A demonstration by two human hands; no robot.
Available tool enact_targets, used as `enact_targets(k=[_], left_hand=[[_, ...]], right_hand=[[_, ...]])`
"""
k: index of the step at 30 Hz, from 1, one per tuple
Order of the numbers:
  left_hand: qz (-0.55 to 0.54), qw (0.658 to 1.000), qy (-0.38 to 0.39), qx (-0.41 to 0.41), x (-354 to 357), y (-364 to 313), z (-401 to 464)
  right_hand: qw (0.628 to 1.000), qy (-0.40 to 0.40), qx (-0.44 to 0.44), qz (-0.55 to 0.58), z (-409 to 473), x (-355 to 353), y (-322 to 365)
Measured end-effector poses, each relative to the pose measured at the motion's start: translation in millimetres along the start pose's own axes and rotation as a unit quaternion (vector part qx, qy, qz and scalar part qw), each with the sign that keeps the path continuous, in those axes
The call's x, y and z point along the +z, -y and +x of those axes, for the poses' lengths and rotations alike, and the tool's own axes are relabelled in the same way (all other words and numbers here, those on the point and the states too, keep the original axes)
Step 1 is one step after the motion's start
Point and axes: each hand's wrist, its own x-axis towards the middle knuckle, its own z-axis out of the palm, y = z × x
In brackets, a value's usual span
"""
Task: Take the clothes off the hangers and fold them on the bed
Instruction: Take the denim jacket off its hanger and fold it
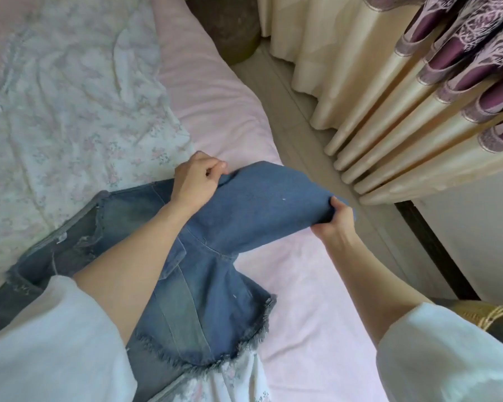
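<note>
Fingers, left hand [196, 177]: I see them curled, pinching the far edge of the denim garment [204, 256] at its raised end.
Fingers, right hand [336, 217]: closed on the near corner of that same raised end; thumb on top.
Garment position: the raised end spans between both hands; the rest trails back under my left forearm and lies on the bed [302, 285], frayed hem nearest me.
Hanger: none visible on the garment.
Step in hand: I judge folding, with one end lifted for turning over.
Next move calls for: carrying both grips together toward the hem, edges kept level, then laying flat.
Surroundings: floral quilt [70, 97] beyond the left fingers; curtains [389, 111] beyond the right fingers.
</note>
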Motion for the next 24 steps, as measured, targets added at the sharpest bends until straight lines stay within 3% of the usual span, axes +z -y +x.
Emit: enact_targets(k=[3,5,7,8,9,10,12,15,16,17,19,24], left_hand=[[0.047,0.998,-0.008,0.037,-5,-2,2],[0.096,0.994,-0.009,0.051,-4,3,-8],[0.050,0.999,-0.019,-0.002,-3,9,-26],[-0.025,0.998,-0.018,-0.062,-4,11,-34],[-0.133,0.981,-0.009,-0.139,-6,13,-41],[-0.258,0.942,0.009,-0.213,-11,15,-48],[-0.465,0.820,0.057,-0.327,-25,26,-63],[-0.643,0.663,0.050,-0.380,-49,52,-88],[-0.681,0.626,0.032,-0.377,-58,62,-97],[-0.711,0.597,0.015,-0.371,-65,71,-105],[-0.741,0.565,-0.011,-0.363,-80,87,-121],[-0.699,0.601,-0.023,-0.387,-92,109,-152]], right_hand=[[0.996,-0.020,-0.083,-0.030,-2,12,10],[0.975,-0.045,-0.183,-0.118,-7,20,7],[0.918,-0.054,-0.297,-0.257,-20,29,-3],[0.878,-0.034,-0.361,-0.313,-29,31,-9],[0.830,0.006,-0.428,-0.357,-38,33,-16],[0.775,0.052,-0.489,-0.396,-47,33,-25],[0.639,0.159,-0.585,-0.472,-64,28,-49],[0.376,0.321,-0.654,-0.573,-72,6,-89],[0.308,0.347,-0.648,-0.605,-69,-6,-100],[0.264,0.356,-0.629,-0.639,-63,-18,-110],[0.240,0.349,-0.586,-0.691,-53,-41,-122],[0.193,0.323,-0.538,-0.755,-47,-59,-134]])
